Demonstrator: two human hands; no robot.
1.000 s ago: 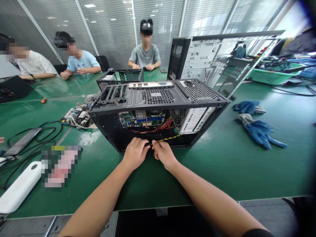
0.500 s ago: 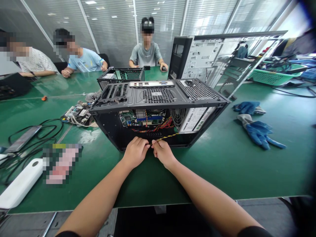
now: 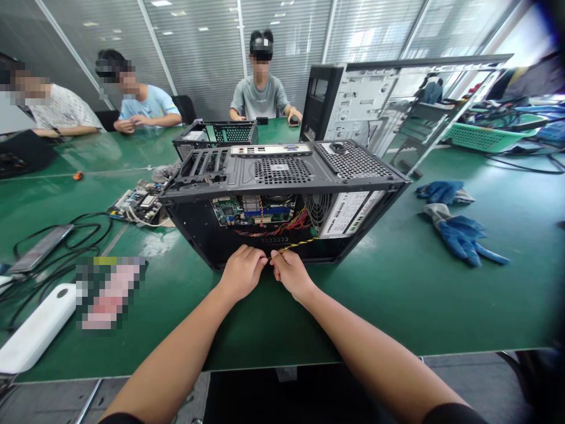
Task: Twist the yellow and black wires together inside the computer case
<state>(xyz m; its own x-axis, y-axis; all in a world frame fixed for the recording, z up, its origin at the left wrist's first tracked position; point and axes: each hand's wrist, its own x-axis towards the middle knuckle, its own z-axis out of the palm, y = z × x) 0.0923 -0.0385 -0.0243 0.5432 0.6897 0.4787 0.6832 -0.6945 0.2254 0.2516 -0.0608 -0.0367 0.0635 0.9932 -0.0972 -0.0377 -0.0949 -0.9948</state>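
An open computer case (image 3: 282, 187) lies on the green table, its ported rear panel facing up and its open side towards me. Inside show a motherboard (image 3: 225, 213), red and orange wires (image 3: 295, 222) and a labelled power supply (image 3: 348, 215). A twisted yellow-and-black cable (image 3: 302, 242) runs out of the case to my fingers. My right hand (image 3: 291, 274) pinches this cable. My left hand (image 3: 242, 272) is closed right beside it, fingertips at the cable's end. The end itself is hidden between the fingers.
Blue work gloves (image 3: 461, 235) lie to the right, a green basket of cables (image 3: 481, 138) behind them. Another case frame (image 3: 371, 106) stands at the back. Loose circuit boards (image 3: 139, 203), a phone (image 3: 42, 248) and a white bar-shaped device (image 3: 37, 327) are at left. Several people sit across the table.
My hands keep practically the same pose on the cable. Across the table, the person in light blue has brought both hands together.
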